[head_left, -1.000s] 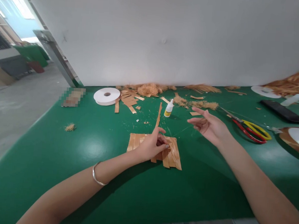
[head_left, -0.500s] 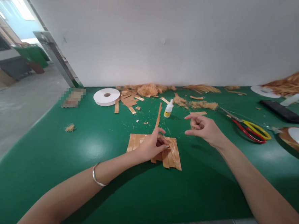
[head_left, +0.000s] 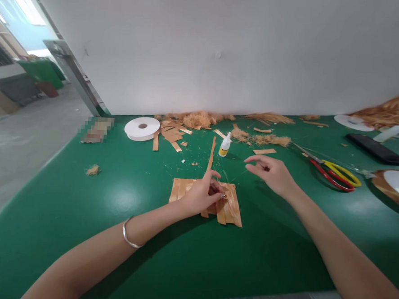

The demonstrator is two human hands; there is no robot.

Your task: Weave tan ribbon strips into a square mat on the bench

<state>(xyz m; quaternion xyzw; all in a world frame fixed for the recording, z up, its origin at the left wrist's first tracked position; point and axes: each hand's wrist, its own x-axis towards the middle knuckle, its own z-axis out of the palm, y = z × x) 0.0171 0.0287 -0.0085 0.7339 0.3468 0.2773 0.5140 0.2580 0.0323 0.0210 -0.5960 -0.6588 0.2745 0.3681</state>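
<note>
My left hand (head_left: 204, 194) rests on a small mat of tan flat strips (head_left: 231, 208) laid side by side, its fingers curled and its thumb pressed down on the right part. From behind that hand a narrow tan strip (head_left: 212, 152) points away from me. My right hand (head_left: 273, 173) hovers to the right of the mat, thumb and index fingertips close together in a pinch; anything between them is too thin to make out. A small white glue bottle (head_left: 224, 145) with a yellow label stands upright beyond both hands.
White tape roll (head_left: 142, 129), loose strip pieces (head_left: 171, 132) and fluffy fibre (head_left: 201, 119) lie along the wall. Scissors (head_left: 335, 173) with red and yellow handles, a black phone-like slab (head_left: 375, 148) and a brown-rimmed roll (head_left: 393, 186) are on the right.
The thumb and index finger of my right hand have come together from a wider gap. My left hand and the mat have stayed in place.
</note>
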